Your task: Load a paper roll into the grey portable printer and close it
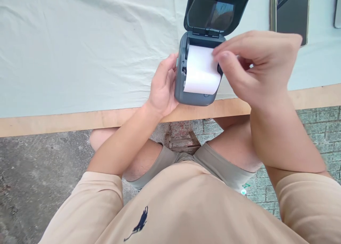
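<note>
A small dark blue-grey label printer (195,99) is held over the table's near edge, its lid (213,13) swung up and away from me. Inside sits a white paper roll (202,70), with its loose end hanging over the printer's front. My left hand (164,84) grips the printer's left side, thumb along the edge and the other fingers partly hidden beneath. On the right, my right hand (255,63) has its thumb and fingertips pinched together at the roll's upper right edge. Whether paper lies between those fingertips is hard to see.
A pale cloth (80,52) covers the table, with a bare wooden edge (66,121) nearest me. At the back right lies a dark, flat device (291,20), with part of another grey object (337,13) beyond it. My legs are under the table edge.
</note>
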A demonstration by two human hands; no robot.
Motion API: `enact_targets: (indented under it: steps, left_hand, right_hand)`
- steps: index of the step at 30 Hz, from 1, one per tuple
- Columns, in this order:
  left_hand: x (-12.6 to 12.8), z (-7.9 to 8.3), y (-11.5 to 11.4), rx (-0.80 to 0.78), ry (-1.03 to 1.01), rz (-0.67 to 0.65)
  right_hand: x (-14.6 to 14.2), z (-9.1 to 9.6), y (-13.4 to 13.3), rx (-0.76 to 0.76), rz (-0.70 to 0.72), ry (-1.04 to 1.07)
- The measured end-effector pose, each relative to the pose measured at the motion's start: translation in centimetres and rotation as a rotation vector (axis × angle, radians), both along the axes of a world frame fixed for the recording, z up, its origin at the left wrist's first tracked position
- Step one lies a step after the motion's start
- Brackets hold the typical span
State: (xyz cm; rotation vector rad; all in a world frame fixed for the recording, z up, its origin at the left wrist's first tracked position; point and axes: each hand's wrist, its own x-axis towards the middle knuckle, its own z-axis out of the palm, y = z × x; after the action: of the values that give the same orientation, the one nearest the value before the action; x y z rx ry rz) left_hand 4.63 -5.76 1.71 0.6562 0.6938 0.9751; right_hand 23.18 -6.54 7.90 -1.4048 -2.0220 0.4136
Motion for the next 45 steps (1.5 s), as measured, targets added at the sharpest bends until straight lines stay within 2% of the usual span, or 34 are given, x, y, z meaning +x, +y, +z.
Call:
enact_targets:
  steps: [3,6,10,12,15,18,20,23,27,29,31,33,34,37,39,42,45]
  left_hand:
    - [-0.1,-0.3,-0.3,0.100,0.037,-0.025]
    - [-0.3,-1.0,-0.5,0.198,0.070,-0.048]
    - [-0.5,-1.3,-0.6,0.202,0.068,-0.083]
    - [-0.3,-1.1,-0.7,0.174,0.051,-0.072]
    - [-0.1,-0.7,-0.6,0.127,-0.012,-0.023]
    - [-0.2,-0.4,-0.3,0.060,-0.023,0.035]
    - [-0.5,-0.3,0.0,0.015,-0.011,0.044]
    - [-0.9,-0.3,0.1,-0.006,-0.031,0.048]
    - [-0.9,-0.2,-0.1,0.018,0.008,0.060]
    - [-0.7,-0.1,-0.2,0.019,0.016,0.056]
    - [-0.5,-0.1,-0.2,0.024,-0.012,0.063]
    - [-0.3,-0.2,-0.1,0.035,-0.021,0.069]
    - [-0.3,-0.3,0.0,0.040,-0.009,0.069]
    - [-0.4,-0.4,0.0,0.059,0.050,0.064]
    - [-0.4,-0.4,0.0,0.063,0.044,0.064]
    - [-0.5,-0.3,-0.2,0.050,0.018,0.052]
    - [-0.6,-0.3,-0.2,0.048,0.061,0.043]
  right_hand:
    - [1.0,0.1,0.3,0.034,0.043,-0.200]
    - [1.7,0.2,0.1,-0.042,0.108,-0.430]
    - [1.5,0.7,-0.4,-0.099,0.148,-0.602]
    - [1.2,1.2,-0.6,-0.096,0.147,-0.567]
    - [1.4,2.3,-0.9,-0.061,0.126,-0.329]
    - [2.6,2.8,-1.4,-0.044,-0.009,-0.057]
    - [3.8,2.3,-1.7,-0.115,-0.114,0.033]
    - [5.6,0.5,-2.1,-0.280,-0.194,-0.012]
    - [7.4,-1.1,-3.0,-0.402,-0.120,-0.142]
    - [8.2,-1.2,-3.3,-0.334,-0.135,-0.047]
    - [9.0,-1.0,-3.2,-0.089,-0.268,0.066]
    - [9.7,-1.0,-2.6,0.106,-0.382,0.064]
    - [10.0,-1.1,-2.1,0.105,-0.403,0.020]
    - [10.6,-1.8,-0.4,-0.174,-0.427,-0.122]
    - [10.7,-2.3,0.5,-0.257,-0.486,-0.154]
    - [10.6,-2.5,1.4,-0.148,-0.466,-0.086]
    - [9.7,-1.8,1.6,0.049,-0.332,0.160]
